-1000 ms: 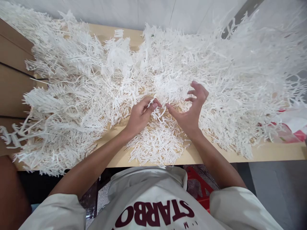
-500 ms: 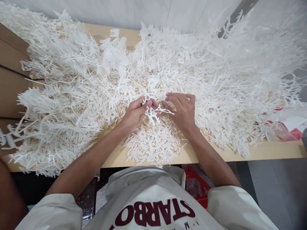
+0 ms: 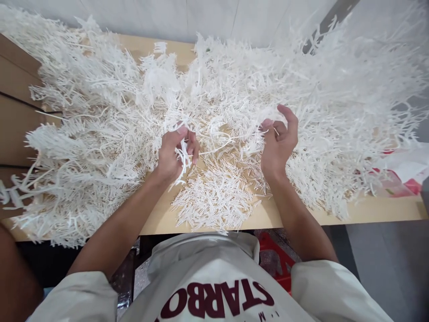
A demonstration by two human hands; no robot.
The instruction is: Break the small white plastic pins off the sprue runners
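One branched white strand dangles from the left hand in the head view, gripped by curled fingers! Over to the right hand, well apart: fingers bent beside the tangled white pile, can't tell whether they're pinching any. Between the forearms, short white pieces lie heaped on the counter.

Looks like smooth plastic in the white strands, matt wood or board in the surface, soft matt cloth in the shirt.
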